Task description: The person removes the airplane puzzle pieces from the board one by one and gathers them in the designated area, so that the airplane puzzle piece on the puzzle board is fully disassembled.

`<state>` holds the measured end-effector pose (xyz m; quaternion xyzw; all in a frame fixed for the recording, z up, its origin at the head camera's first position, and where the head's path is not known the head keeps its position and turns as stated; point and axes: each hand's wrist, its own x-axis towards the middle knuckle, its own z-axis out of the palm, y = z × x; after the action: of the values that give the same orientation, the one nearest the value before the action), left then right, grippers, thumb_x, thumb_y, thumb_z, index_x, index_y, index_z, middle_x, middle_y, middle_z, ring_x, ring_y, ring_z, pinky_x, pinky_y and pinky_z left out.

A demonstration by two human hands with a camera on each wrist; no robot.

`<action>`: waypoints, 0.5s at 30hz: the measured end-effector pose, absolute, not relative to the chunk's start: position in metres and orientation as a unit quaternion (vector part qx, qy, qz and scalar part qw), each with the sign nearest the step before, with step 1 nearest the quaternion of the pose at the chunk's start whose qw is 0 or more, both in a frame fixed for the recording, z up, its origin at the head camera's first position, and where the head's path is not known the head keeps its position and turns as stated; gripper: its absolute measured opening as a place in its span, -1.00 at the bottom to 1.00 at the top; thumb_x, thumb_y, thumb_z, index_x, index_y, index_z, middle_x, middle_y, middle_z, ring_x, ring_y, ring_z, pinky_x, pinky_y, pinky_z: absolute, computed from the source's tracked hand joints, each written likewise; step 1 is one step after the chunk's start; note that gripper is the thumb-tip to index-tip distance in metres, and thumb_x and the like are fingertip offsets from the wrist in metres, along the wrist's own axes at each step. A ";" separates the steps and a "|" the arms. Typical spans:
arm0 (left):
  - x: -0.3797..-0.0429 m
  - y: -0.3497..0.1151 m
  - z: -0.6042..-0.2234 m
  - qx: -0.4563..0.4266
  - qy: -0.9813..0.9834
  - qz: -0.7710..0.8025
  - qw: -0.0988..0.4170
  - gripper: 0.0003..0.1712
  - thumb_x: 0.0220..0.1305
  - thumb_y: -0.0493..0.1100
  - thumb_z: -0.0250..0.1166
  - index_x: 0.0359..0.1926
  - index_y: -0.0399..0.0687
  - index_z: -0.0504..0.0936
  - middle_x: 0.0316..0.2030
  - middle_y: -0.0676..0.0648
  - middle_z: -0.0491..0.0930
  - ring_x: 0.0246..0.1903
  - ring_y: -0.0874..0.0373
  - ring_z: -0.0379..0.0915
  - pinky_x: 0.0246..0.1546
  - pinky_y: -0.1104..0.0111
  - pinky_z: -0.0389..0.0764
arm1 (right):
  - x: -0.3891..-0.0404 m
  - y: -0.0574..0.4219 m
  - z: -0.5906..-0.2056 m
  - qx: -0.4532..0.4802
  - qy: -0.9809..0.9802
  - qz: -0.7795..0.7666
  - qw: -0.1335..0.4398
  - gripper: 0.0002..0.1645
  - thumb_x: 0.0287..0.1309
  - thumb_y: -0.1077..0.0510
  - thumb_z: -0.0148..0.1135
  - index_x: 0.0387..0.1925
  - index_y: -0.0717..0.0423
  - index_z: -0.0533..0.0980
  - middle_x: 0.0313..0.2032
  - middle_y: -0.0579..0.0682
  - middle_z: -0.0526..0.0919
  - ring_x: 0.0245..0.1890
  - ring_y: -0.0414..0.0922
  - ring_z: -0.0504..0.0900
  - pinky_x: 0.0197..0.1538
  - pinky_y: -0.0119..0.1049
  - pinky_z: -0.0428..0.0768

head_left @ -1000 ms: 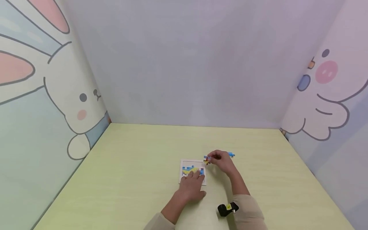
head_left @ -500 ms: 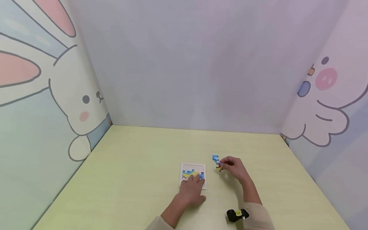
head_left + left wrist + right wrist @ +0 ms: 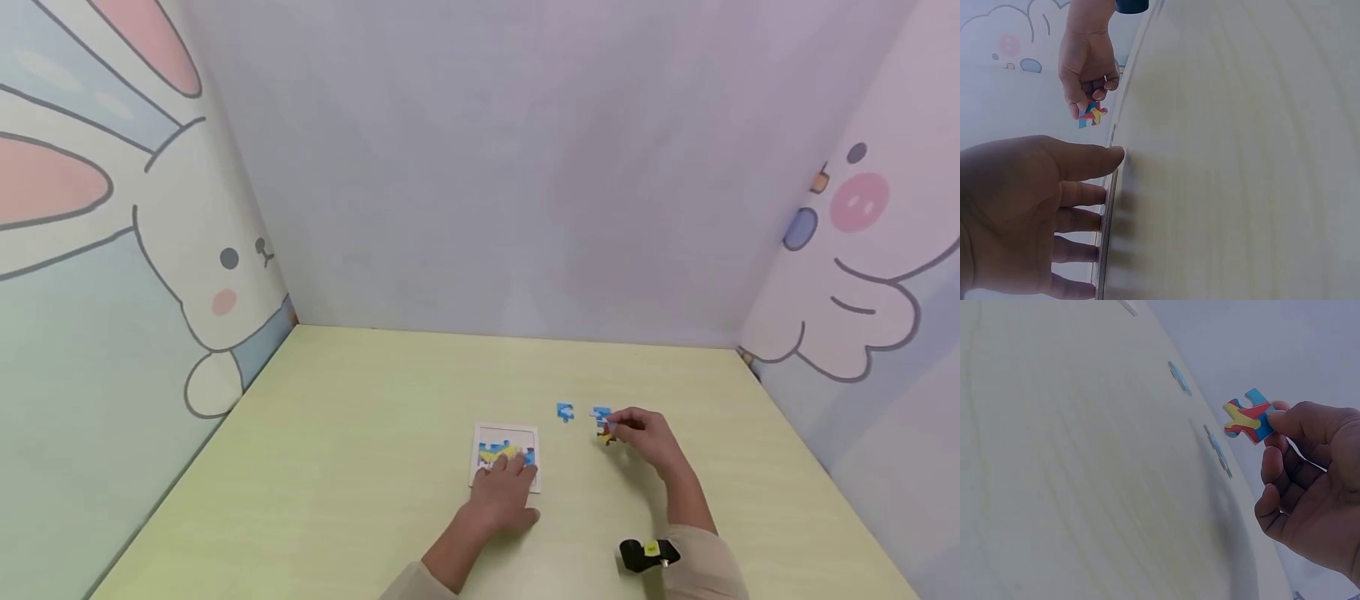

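Observation:
My right hand [image 3: 647, 435] pinches a jigsaw puzzle piece [image 3: 1250, 417] between thumb and index finger, holding it above the table. The piece is blue, red and yellow. Just behind it in the head view, a blue puzzle piece [image 3: 600, 412] lies on the table, partly covered by the hand. Another blue puzzle piece [image 3: 565, 411] lies to its left. With fingers spread out straight, my left hand [image 3: 502, 498] rests on the lower part of a white puzzle frame [image 3: 477, 446]. Inside the frame, joined blue and yellow pieces [image 3: 495, 451] show; the rest is hidden under the fingers.
The pale yellow-green table [image 3: 360, 450] reaches back to a plain grey wall [image 3: 480, 183]. Side walls carry a rabbit drawing [image 3: 202, 283] and a pig drawing [image 3: 847, 275]. A black wrist camera [image 3: 647, 553] sits at the right sleeve.
My right hand has carried the pinched piece to the right, away from the frame, uncovering the left loose blue piece. The left hand has stayed on the frame.

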<state>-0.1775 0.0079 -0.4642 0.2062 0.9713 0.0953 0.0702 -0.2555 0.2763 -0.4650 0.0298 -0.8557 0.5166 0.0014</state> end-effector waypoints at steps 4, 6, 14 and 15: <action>-0.177 0.008 -0.463 0.209 0.971 0.094 0.067 -0.30 0.11 0.12 0.29 0.25 0.02 0.39 0.29 -0.04 0.25 0.25 -0.07 0.14 0.03 -0.06 0.32 | -0.258 0.290 -0.464 0.026 -0.862 0.507 0.003 -0.79 0.18 0.28 0.16 -0.17 0.33 0.55 -0.33 0.06 0.63 -0.37 -0.09 0.49 -0.36 -0.24 0.45; -0.176 0.008 -0.461 0.208 0.971 0.097 0.066 -0.30 0.10 0.11 0.29 0.25 0.01 0.39 0.28 -0.05 0.26 0.24 -0.07 0.14 0.02 -0.06 0.32 | -0.259 0.296 -0.463 0.028 -0.863 0.504 0.002 -0.77 0.20 0.27 0.14 -0.15 0.35 0.53 -0.31 0.07 0.63 -0.37 -0.09 0.48 -0.37 -0.24 0.45; -0.175 0.008 -0.458 0.210 0.970 0.100 0.063 -0.31 0.09 0.09 0.31 0.24 -0.01 0.40 0.27 -0.05 0.28 0.23 -0.07 0.15 0.01 -0.06 0.33 | -0.269 0.317 -0.458 0.015 -0.871 0.490 -0.017 -0.73 0.23 0.23 0.12 -0.12 0.37 0.51 -0.33 0.05 0.60 -0.36 -0.09 0.44 -0.35 -0.21 0.43; -0.175 0.008 -0.458 0.210 0.971 0.100 0.063 -0.31 0.09 0.09 0.31 0.24 -0.01 0.40 0.27 -0.05 0.28 0.23 -0.07 0.16 0.01 -0.06 0.34 | -0.271 0.319 -0.458 0.014 -0.873 0.488 -0.020 -0.72 0.23 0.23 0.12 -0.12 0.37 0.50 -0.34 0.04 0.59 -0.37 -0.08 0.44 -0.35 -0.21 0.43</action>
<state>-0.1745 0.0077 -0.4581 0.2097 0.9706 0.1004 0.0628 -0.2705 0.3193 -0.4577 0.0143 -0.8726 0.4879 -0.0204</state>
